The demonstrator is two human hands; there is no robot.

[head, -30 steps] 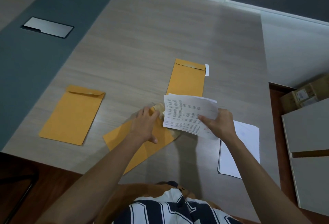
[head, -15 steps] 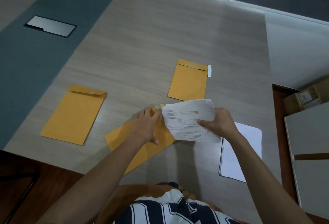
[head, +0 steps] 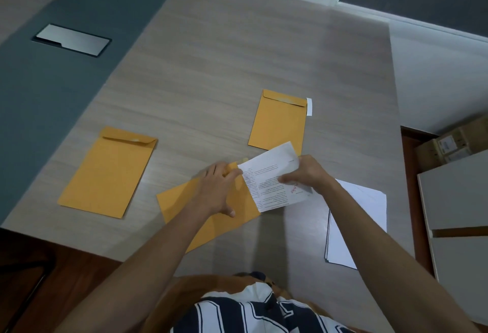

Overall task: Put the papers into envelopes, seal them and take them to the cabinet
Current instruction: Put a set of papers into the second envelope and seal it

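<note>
An orange envelope lies slanted near the table's front edge. My left hand grips its open mouth end, fingers on top and thumb at the side. My right hand pinches folded printed papers, whose left edge meets the envelope's mouth. A second orange envelope lies beyond them with a white strip at its corner. A third envelope lies flat at the left. A stack of white papers lies under my right forearm.
The wood-grain table has a grey band with a metal cable hatch at the left. A white cabinet stands at the right, with cardboard boxes behind it. A dark wooden floor shows below the table's front edge.
My right hand has turned the folded papers and brought them down and left, so their edge now meets the envelope's mouth. My left hand stays on the envelope.
</note>
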